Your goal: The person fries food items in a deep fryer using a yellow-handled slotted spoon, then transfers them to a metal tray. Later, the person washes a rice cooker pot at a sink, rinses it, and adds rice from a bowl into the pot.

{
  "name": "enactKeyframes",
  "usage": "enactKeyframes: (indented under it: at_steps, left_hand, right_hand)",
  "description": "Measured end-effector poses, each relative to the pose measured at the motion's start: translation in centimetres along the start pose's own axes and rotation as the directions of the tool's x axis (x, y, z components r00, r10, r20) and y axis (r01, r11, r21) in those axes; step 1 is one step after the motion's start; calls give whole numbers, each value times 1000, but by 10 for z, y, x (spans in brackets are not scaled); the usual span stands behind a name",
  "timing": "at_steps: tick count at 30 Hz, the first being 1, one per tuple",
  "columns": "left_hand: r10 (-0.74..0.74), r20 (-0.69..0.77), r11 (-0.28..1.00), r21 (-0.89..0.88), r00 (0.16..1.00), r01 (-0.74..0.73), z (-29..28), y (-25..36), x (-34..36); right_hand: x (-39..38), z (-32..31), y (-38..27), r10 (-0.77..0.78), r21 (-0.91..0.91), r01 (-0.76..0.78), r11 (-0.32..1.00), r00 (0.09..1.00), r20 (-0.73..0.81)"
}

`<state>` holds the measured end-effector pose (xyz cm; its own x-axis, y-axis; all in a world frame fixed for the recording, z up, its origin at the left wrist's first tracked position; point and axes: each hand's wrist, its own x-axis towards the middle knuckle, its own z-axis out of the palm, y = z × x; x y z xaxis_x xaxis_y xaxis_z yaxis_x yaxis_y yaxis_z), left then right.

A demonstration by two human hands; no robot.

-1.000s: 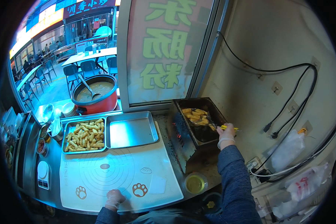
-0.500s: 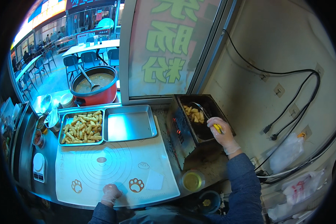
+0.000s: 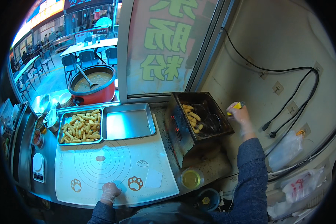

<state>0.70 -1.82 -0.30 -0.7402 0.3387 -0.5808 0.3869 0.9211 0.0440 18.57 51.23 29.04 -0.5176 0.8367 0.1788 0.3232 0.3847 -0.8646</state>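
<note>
My gloved right hand (image 3: 241, 116) grips the yellow handle (image 3: 235, 106) of a metal skimmer at the right rim of the black fryer (image 3: 181, 145). Its head (image 3: 212, 123) sits inside the fryer beside several pale golden fried pieces (image 3: 190, 116). My gloved left hand (image 3: 110, 191) rests with curled fingers near the front of the printed cream mat (image 3: 86, 171). Behind the mat are a tray of fried sticks (image 3: 80, 127) and a bare metal tray (image 3: 127, 123).
A red pot with a ladle (image 3: 100, 93) stands by the window. A scale (image 3: 39, 168) sits left, a cup of oil (image 3: 191, 179) below the fryer. Black cables (image 3: 302, 80) and plastic bags (image 3: 285, 151) hang on the right wall. Tables (image 3: 84, 46) and people stand outside.
My right hand moved left over the fryer with the skimmer, then back rightward to its rim, stirring the pieces about. My left hand stays on the mat; the view has shifted slightly.
</note>
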Motion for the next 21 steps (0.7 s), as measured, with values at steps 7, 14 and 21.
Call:
enactKeyframes:
  at_steps: [7, 14, 21]
  left_hand:
    - [-14, 2, 1000, -2, 1000, 14, -4, 3, -4]
    - [-6, -4, 1000, 11, 1000, 6, 0, 0, -2]
    - [-8, 9, 1000, 20, 1000, 8, 3, -1, 0]
  right_hand:
    - [10, 1, 52, 464, 516, -392, 762, 886, -11]
    - [13, 55, 103, 625, 862, -244, 444, 774, -102]
    - [6, 69, 98, 585, 827, -98, 553, 753, -302]
